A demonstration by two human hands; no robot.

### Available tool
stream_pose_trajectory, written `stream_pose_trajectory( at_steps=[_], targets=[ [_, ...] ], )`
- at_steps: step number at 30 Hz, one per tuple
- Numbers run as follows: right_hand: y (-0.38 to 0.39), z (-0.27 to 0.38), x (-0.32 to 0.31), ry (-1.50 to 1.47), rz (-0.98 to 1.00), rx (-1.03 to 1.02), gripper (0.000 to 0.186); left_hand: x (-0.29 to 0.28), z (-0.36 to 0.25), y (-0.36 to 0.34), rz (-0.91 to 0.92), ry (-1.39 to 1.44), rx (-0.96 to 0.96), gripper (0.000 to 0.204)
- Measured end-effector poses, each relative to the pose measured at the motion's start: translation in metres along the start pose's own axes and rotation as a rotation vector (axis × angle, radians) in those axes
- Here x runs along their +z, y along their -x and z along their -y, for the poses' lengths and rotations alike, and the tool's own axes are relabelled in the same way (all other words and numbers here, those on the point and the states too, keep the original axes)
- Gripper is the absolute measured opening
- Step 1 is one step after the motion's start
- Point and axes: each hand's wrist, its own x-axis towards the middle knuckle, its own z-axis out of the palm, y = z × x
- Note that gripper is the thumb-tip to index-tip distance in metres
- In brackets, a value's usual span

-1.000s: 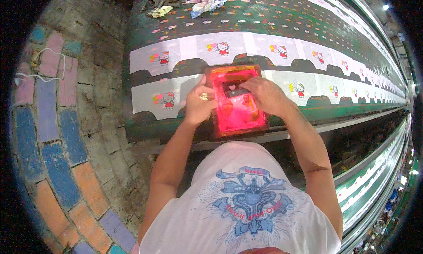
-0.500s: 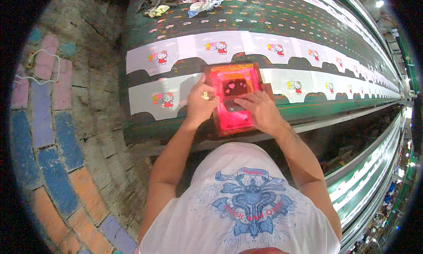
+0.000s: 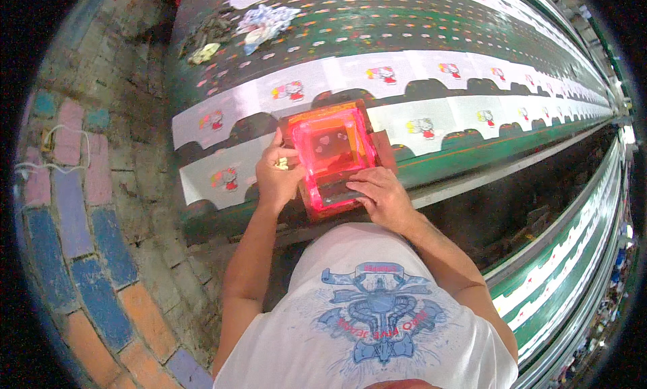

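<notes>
Head view showed a person in a white printed T-shirt (image 3: 367, 321) standing at a long green counter (image 3: 431, 25) and working a small screen-printing frame (image 3: 331, 153), red-orange and glowing pink across its mesh. The frame lay flat near the counter's front edge, on the nearer of two rows of white cut fabric pieces (image 3: 431, 123), each piece bearing a small cartoon print. The left hand (image 3: 278, 176) held the frame's left rail, fingers curled over the edge in a closed grip on the frame, with a ring showing on one finger. The right hand (image 3: 381, 193) rested at the frame's lower right corner, fingers spread flat and pressing down on the near rail and mesh; whether anything lay under that palm could not be told, so its grip was flat and open rather than clasped. Small heart shapes showed through the pink mesh toward the upper part of the frame. At the far end of the counter lay a heap of crumpled rags (image 3: 263, 21), well apart from the hands. A floor of coloured bricks (image 3: 74, 254) ran along the person's left, with a loose white cord (image 3: 50, 150) on it. To the right, another green counter (image 3: 573, 254) stretched away, parallel to the first.
</notes>
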Motion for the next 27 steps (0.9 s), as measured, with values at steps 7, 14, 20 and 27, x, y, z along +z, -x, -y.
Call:
stream_pose_trajectory(
  at_steps=[7, 14, 20, 27],
  targets=[
    [0.052, -0.064, -0.071, -0.008, -0.115, 0.052, 0.051, 0.124, -0.018, -0.002, -0.013, 0.051, 0.074, 0.025],
    [0.094, -0.133, -0.145, -0.047, -0.158, 0.1, 0.056, 0.237, -0.043, -0.012, 0.063, 0.493, -0.084, 0.026],
    [0.105, -0.172, -0.165, -0.101, -0.059, 0.023, 0.058, 0.245, -0.054, -0.017, 0.049, 0.276, -0.226, 0.027],
    [0.084, -0.165, -0.178, -0.008, 0.021, -0.067, 0.049, 0.242, -0.053, -0.015, 0.04, 0.319, -0.267, 0.028]
  ],
)
